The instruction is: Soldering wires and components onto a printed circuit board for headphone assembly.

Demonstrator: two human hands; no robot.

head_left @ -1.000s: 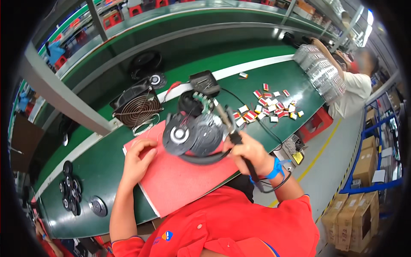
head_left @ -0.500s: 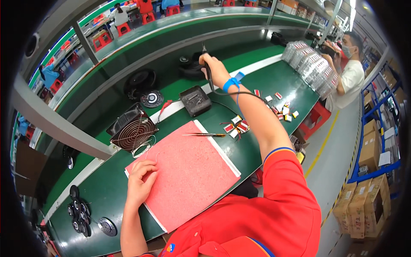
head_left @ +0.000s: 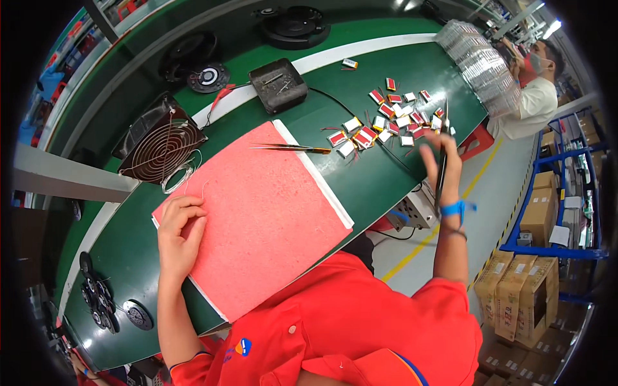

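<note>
Black and slim, one soldering iron (head_left: 442, 168) sits in your right hand (head_left: 450, 168), tip up, above the bench's near edge; that hand is closed on it, the thumb standing off. Your left hand (head_left: 179, 235) is well apart from it, fingers curled on the left edge of one pink mat (head_left: 264, 225). One thin wire (head_left: 204, 190) shows by its fingertips; you cannot tell from here whether they pinch it.

Between your hands, one pair of tweezers (head_left: 302, 148) lies across the mat's far edge. Just left of and beyond your right hand are more than twenty batteries (head_left: 365, 136), too overlapped to count exactly, plus one battery (head_left: 349, 64) farther out alone. Ahead of your left hand stand one fan (head_left: 158, 151) and, farther right, one black tray (head_left: 296, 93). To the left of that hand are one heap of discs (head_left: 96, 296), at least four, and one single disc (head_left: 137, 314).

Green and smooth, the bench (head_left: 364, 193) runs under it all. Beyond your right hand rise stacked clear trays (head_left: 483, 71), with one person (head_left: 537, 103) in a white top beside them and one red stool (head_left: 475, 143) nearer. Right of that hand, the grey floor (head_left: 479, 209) carries a yellow line (head_left: 402, 262), a blue rack (head_left: 547, 252) and three cartons (head_left: 515, 289) side by side.
</note>
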